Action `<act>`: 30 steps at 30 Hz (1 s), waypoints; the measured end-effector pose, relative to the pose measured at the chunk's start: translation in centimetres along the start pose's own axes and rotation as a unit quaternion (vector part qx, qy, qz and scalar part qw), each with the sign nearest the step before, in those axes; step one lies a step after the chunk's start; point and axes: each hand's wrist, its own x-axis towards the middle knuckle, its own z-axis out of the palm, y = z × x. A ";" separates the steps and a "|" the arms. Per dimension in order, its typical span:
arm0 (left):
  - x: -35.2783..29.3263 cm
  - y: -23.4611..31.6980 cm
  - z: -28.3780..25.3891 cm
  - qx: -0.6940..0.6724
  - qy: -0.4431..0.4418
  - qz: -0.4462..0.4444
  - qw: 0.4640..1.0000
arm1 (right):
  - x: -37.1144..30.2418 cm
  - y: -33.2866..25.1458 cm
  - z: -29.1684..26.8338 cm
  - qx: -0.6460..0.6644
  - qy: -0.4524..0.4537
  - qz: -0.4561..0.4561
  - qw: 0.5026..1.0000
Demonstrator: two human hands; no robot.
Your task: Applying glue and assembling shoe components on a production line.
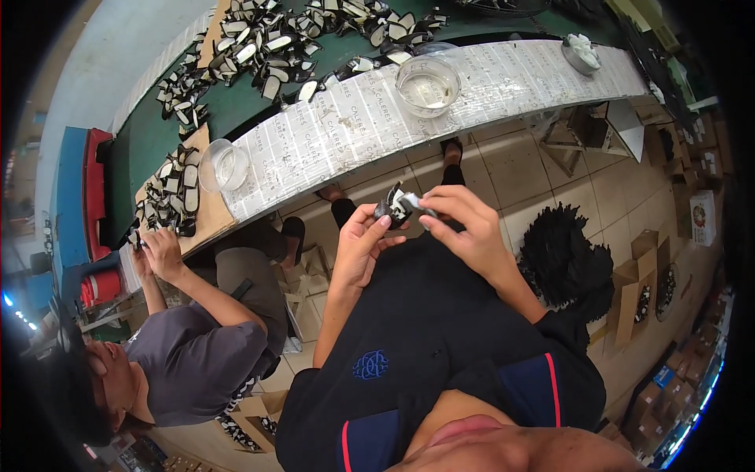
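Note:
My left hand (pixel 360 245) is closed around a small black shoe-like piece (pixel 384 211) with a white inside, held up in front of my dark shirt. Beside it, my right hand (pixel 470 224) pinches a small whitish wad (pixel 411 200) against or close to the piece's white part; whether they touch, I cannot tell. Fingers hide much of both. Beyond my hands runs a workbench ledge (pixel 314 145) covered in printed white paper. On it stands a round clear dish (pixel 427 88) with a little whitish matter in the bottom.
Many similar black-and-white pieces (pixel 267 47) lie heaped on the green belt (pixel 157 86). A co-worker (pixel 197 354) sits at left, hands at another pile (pixel 169 189) near a second clear dish (pixel 224 165). A small bowl of white wads (pixel 580 55) stands at right. Cardboard boxes (pixel 635 287) line the floor.

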 end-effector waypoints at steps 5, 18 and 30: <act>0.5 0.4 0.2 0.016 -0.009 -0.007 1.000 | 0.5 1.3 0.6 0.073 -0.029 0.039 0.996; 2.9 6.4 0.9 0.218 0.225 0.372 0.874 | -1.5 4.2 -2.9 0.308 0.070 0.201 0.927; 13.3 31.7 21.6 0.386 0.189 0.813 0.394 | -4.0 4.0 -3.9 0.298 0.161 0.195 0.920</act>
